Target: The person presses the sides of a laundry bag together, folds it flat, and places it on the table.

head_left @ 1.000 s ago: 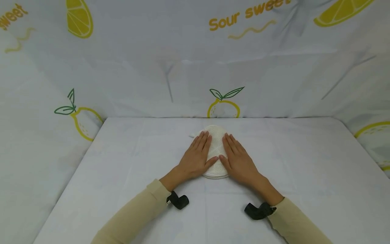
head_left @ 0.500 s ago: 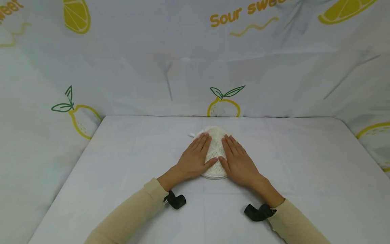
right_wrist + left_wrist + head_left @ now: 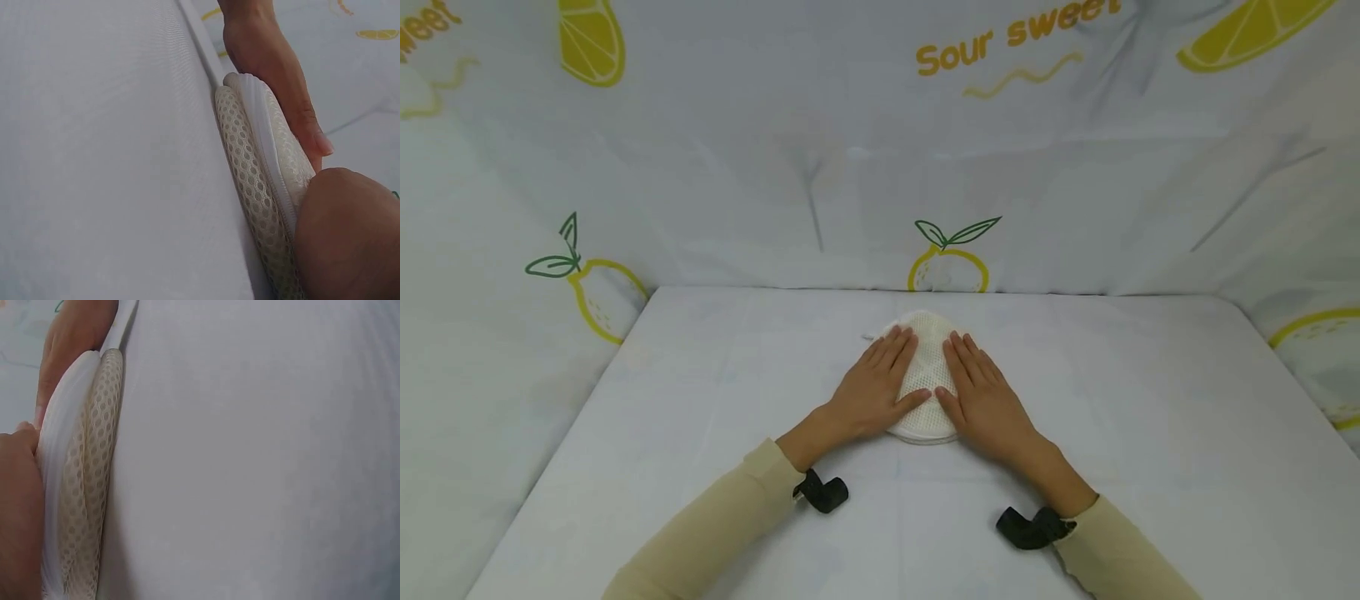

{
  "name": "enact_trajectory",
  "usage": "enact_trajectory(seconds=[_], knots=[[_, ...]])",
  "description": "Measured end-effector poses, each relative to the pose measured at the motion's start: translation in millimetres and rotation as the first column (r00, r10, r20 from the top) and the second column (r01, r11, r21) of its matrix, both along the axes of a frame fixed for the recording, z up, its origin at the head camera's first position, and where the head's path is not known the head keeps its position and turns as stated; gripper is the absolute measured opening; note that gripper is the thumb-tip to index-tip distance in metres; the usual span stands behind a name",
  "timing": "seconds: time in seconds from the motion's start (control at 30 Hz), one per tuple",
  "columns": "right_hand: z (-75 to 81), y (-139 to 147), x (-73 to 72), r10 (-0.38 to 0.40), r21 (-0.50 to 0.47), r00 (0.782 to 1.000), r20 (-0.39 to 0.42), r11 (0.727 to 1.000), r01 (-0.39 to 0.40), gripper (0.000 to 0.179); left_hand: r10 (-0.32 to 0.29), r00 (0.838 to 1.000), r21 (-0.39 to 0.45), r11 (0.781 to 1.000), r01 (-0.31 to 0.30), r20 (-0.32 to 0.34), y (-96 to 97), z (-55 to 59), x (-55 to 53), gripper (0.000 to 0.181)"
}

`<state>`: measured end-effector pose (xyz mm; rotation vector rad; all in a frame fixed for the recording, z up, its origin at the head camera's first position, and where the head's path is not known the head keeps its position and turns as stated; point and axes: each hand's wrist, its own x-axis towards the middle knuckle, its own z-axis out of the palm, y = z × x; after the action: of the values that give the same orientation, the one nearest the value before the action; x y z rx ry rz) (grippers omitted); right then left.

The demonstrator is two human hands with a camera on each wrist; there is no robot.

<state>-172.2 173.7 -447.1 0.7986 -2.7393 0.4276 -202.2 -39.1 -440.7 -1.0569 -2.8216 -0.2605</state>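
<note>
A round, cream mesh laundry bag (image 3: pixel 928 358) with a white zip edge lies on the white table in the middle of the head view. My left hand (image 3: pixel 868 393) rests on its left half, fingers straight and pointing away, the thumb stretched toward the centre. On the other half my right hand (image 3: pixel 991 407) presses in mirror fashion, the two thumb tips nearly meeting. In the left wrist view the bag's mesh side (image 3: pixel 94 456) shows in profile, squashed low and creased. From the right wrist, the zip (image 3: pixel 272 156) runs along the rim under my palm. Both hands hide much of the top.
The white cloth-covered table (image 3: pixel 737 358) stretches around the bag. A small white tab (image 3: pixel 868 337) sticks out at the bag's upper left. A lemon-print curtain (image 3: pixel 737 167) hangs behind and at both sides. Black camera mounts (image 3: pixel 826 494) sit at both wrists.
Both hands stay flat on the bag. The hands and bag sit very slightly further left in the head view, and the left forearm has shifted a little left.
</note>
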Motion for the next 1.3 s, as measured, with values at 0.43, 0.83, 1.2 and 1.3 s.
enact_trajectory(seconds=[0.43, 0.83, 1.2, 1.3], knots=[[15.4, 5, 0.0, 0.158, 0.076, 0.985, -0.069, 0.985, -0.153, 0.061, -0.247, 0.969, 0.108, 0.963, 0.246, -0.003, -13.8, 18.2, -49.3, 0.054], [31.2, -3, 7.5, 0.502, 0.284, 0.865, -0.016, 0.831, -0.478, 0.064, -0.448, 0.887, 0.229, 0.880, 0.417, 0.109, -7.8, 18.8, -73.1, 0.049], [29.0, -22, -9.6, 0.745, 0.338, 0.667, 0.021, 0.623, -0.706, 0.072, -0.467, 0.875, 0.100, 0.884, 0.457, 0.132, 4.6, 20.8, -74.4, 0.051], [25.7, -20, -12.6, 0.768, 0.306, 0.640, 0.037, 0.601, -0.738, 0.075, -0.480, 0.866, 0.074, 0.877, 0.474, 0.139, 9.2, 20.2, -72.3, 0.052]])
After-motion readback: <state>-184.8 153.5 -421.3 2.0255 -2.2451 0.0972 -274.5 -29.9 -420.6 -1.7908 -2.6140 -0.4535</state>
